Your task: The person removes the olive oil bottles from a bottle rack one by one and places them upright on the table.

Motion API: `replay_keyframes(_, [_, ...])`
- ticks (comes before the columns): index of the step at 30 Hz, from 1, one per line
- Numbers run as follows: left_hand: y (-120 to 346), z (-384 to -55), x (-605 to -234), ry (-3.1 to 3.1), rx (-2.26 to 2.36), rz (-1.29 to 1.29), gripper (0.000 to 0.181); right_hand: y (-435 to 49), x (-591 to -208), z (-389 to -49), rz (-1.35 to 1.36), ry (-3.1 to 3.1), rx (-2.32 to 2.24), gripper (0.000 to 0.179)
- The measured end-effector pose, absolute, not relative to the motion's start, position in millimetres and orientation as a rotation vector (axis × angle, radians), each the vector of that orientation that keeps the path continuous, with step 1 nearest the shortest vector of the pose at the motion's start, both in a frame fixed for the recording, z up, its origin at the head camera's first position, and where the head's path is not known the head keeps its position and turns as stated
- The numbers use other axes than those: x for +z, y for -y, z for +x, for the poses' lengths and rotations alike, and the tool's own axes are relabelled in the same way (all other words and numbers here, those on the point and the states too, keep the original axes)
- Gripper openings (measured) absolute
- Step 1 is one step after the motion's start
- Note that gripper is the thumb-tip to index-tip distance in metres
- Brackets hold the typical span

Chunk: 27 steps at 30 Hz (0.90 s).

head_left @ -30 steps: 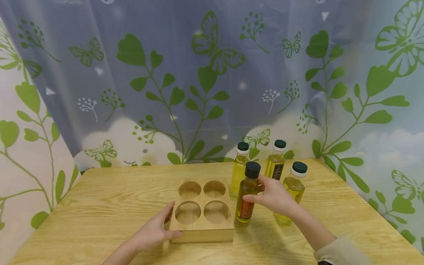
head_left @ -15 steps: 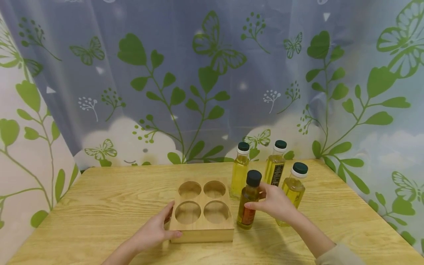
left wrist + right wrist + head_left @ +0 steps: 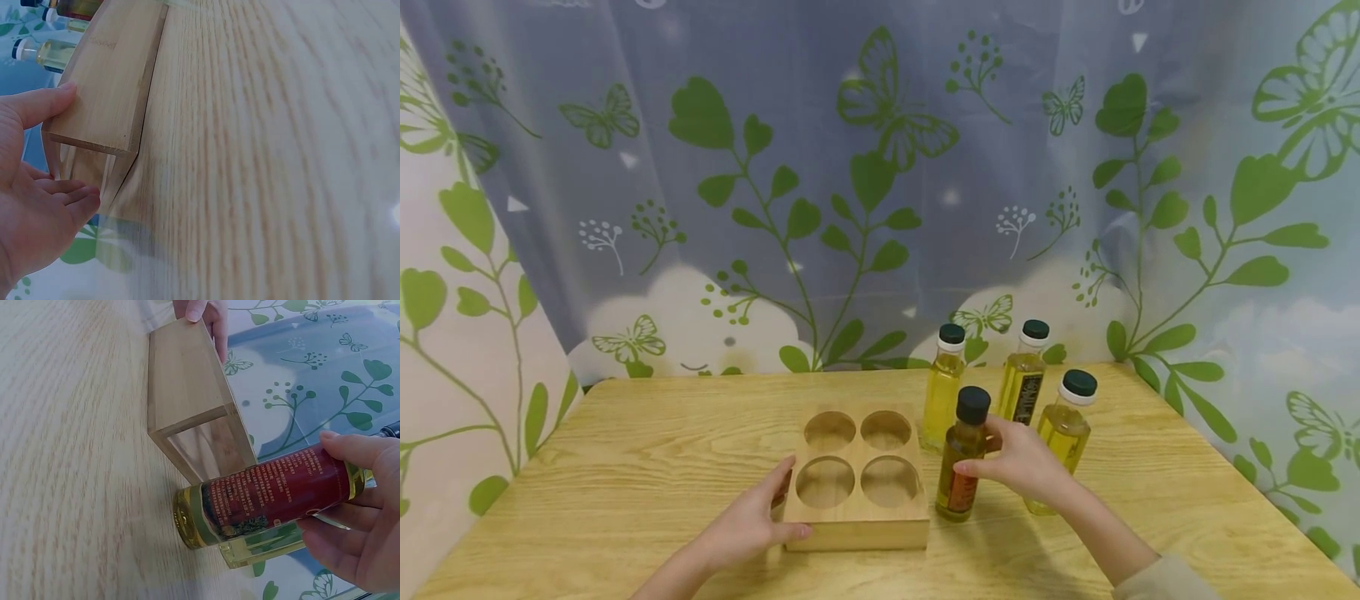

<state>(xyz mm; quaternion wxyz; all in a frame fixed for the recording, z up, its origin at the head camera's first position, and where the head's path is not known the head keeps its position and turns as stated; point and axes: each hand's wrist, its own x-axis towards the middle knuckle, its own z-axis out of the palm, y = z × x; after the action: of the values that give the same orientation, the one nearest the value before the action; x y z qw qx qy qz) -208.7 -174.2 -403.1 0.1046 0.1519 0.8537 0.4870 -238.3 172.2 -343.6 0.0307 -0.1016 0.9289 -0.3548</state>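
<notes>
My left hand [image 3: 748, 518] grips the near left corner of a wooden bottle holder [image 3: 857, 533] with round holes. In the left wrist view its thumb presses the holder's front face, and its fingers lie at the open end. Just right of the holder, my right hand [image 3: 1018, 458] holds a dark-capped oil bottle [image 3: 955, 467] upright. In the right wrist view, the red label [image 3: 269, 490] shows between thumb and fingers. The bottle's base is at or very near the tabletop; I cannot tell whether it touches. The holder's visible holes hold no bottles.
Three green-capped bottles of yellow oil stand behind and right of the held one: a left bottle [image 3: 942, 392], a back bottle [image 3: 1022, 379] and a right bottle [image 3: 1063, 429]. The wooden table [image 3: 685, 442] ends at a patterned curtain [image 3: 805, 208].
Over the second, my right hand has brought the dark-capped bottle slightly down and toward me, mostly in the first half. My left hand and the holder have stayed in place.
</notes>
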Motion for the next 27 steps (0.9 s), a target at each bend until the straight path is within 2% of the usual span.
replay_keyframes(9, [174.6,-209.7,-403.3,-2.515,1.448,0.47,0.099,-173.7,-343.6,-238.9,-0.388,-2.848,-1.101,0.077])
replay_keyframes(16, [177.9,-211.3,-403.1,-2.493,1.439,0.515,0.097,-180.6,-342.5,-237.5,-0.518,-2.781,-1.209,0.064])
replay_keyframes(21, [190.3,-207.6,-392.0,-2.596,1.355,0.519,0.082,-187.0,-333.5,-231.7,-0.553,-2.794,-1.25,0.062])
replay_keyframes(27, [208.5,-208.0,-370.0,-2.784,1.234,0.482,0.066,-187.3,-317.6,-223.3,-0.673,-3.061,-1.283,0.036])
